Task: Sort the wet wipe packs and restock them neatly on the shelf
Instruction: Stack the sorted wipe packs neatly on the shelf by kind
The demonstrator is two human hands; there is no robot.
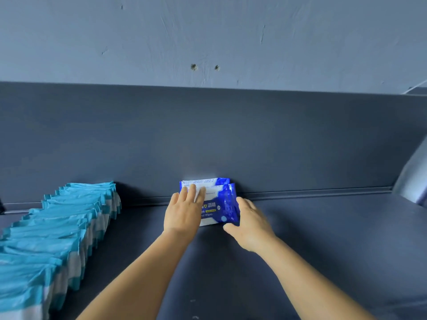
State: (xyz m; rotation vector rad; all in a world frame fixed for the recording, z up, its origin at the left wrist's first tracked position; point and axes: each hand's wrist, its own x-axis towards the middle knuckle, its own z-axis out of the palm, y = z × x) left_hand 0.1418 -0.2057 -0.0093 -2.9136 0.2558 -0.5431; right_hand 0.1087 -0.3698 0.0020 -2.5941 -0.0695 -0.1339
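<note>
The dark matte shelf meets a scuffed grey wall. My left hand lies flat, fingers straight, on glossy blue-white wipe packs standing at the far back panel; my right hand cups their right end. Crinkly teal packs line the left.

We see two dark-blue wipe packs upright against the shelf's back edge; teal packs line its left edge.
</note>
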